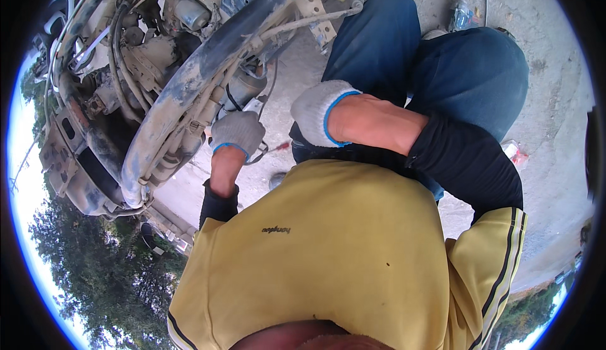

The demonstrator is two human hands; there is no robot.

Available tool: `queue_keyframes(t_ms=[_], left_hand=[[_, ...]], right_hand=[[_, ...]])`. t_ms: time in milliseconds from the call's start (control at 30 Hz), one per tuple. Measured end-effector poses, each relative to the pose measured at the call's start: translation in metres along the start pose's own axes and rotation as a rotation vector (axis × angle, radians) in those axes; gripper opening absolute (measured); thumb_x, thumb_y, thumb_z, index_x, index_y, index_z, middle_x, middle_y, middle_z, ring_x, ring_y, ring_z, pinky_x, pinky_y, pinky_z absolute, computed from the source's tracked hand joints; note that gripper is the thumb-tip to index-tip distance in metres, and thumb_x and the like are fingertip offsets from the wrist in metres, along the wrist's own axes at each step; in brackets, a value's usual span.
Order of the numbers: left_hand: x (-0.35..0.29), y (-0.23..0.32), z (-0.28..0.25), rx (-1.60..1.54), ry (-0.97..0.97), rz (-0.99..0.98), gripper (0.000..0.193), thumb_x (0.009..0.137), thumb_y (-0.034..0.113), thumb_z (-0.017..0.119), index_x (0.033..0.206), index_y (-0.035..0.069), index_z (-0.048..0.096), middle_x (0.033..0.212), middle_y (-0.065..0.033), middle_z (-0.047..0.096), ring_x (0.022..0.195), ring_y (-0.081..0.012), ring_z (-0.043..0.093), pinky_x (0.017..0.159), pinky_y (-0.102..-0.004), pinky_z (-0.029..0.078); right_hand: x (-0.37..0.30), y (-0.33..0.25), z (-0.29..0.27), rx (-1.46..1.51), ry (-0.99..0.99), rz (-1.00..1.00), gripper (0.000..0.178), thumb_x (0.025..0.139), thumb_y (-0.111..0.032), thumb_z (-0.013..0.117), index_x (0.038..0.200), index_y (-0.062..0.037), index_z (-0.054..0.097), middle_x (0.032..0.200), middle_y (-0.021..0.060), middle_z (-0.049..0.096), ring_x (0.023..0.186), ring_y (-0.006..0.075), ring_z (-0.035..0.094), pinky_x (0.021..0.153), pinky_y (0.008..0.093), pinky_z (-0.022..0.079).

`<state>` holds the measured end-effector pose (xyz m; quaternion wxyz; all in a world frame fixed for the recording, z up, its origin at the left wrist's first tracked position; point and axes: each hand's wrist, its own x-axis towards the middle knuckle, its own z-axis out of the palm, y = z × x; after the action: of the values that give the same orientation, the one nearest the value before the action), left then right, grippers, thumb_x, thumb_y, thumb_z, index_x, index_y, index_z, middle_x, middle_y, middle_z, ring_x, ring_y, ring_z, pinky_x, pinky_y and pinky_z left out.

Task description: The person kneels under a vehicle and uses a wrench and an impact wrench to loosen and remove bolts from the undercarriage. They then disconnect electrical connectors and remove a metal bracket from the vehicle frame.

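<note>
My left hand [238, 130], in a grey-white knit glove with a blue cuff, is closed beside the dirty vehicle frame. Its fingertips are turned away, so what they grip cannot be made out. Just above it are a small white part [253, 106] and a grey metal cylinder [244, 88] with a black cable. My right hand [319, 111], gloved the same way, is bent down in front of my knees, with its fingers hidden behind the glove's back. A thin dark cable [264, 150] runs close by the left wrist.
The mud-stained frame rail [183, 84] of a stripped vehicle fills the left, with hoses and engine parts behind it. A metal rod [315, 19] juts toward my knee. A clear plastic bottle [462, 16] stands on the concrete ground beyond my knees. Red-and-white litter [516, 153] lies right.
</note>
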<state>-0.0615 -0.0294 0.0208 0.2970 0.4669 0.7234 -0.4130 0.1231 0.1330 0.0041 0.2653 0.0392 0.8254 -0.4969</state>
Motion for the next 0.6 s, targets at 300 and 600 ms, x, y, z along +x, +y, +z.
queue_keyframes(t_ms=[300, 600], left_hand=[[-0.040, 0.006, 0.004, 0.096, -0.063, 0.187, 0.025, 0.092, 0.032, 0.062, 0.086, 0.014, 0.078, 0.087, -0.0107, 0.078, 0.085, -0.0330, 0.076, 0.075, -0.0501, 0.059], [-0.046, 0.036, -0.007, -0.642, 0.412, 0.768, 0.004, 0.073, 0.001, 0.068, 0.070, 0.003, 0.067, 0.112, -0.0159, 0.072, 0.099, -0.0329, 0.069, 0.078, -0.0404, 0.056]], right_hand=[[0.005, 0.012, 0.000, -0.064, 0.034, 0.087, 0.028, 0.087, -0.013, 0.065, 0.106, -0.0039, 0.083, 0.108, 0.0228, 0.078, 0.099, 0.0403, 0.077, 0.080, 0.0495, 0.061], [-0.041, -0.015, -0.023, -0.046, 0.060, 0.065, 0.026, 0.088, -0.012, 0.064, 0.102, -0.0029, 0.083, 0.102, 0.0224, 0.078, 0.096, 0.0415, 0.077, 0.080, 0.0496, 0.061]])
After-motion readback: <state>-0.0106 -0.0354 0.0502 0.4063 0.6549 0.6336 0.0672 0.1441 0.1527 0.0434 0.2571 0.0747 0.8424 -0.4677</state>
